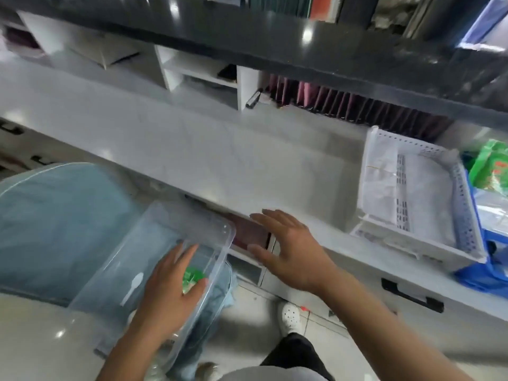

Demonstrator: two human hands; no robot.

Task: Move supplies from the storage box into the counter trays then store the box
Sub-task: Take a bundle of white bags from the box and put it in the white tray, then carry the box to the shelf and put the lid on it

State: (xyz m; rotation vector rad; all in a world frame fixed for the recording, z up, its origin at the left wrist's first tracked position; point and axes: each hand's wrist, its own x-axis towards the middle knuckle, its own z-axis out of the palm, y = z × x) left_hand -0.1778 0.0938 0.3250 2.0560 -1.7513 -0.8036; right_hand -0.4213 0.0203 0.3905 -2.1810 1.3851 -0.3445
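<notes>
A clear plastic storage box (137,248) rests at lower left on folded blue cloth and jeans. My left hand (170,287) is down inside it, fingers curled around a green packet (193,277). A white plastic spoon (133,287) lies in the box beside that hand. My right hand (291,248) hovers open, fingers spread, over the counter's front edge and holds nothing. A white perforated tray (464,215) stands on the counter at the right with white paper in it.
The white counter (220,155) runs across the middle with a dark shelf (302,39) above it. Cubbies and maroon folders (343,103) line the back. A blue tray (494,270) and a green bag (492,166) sit at far right. My white shoe (291,317) is on the floor.
</notes>
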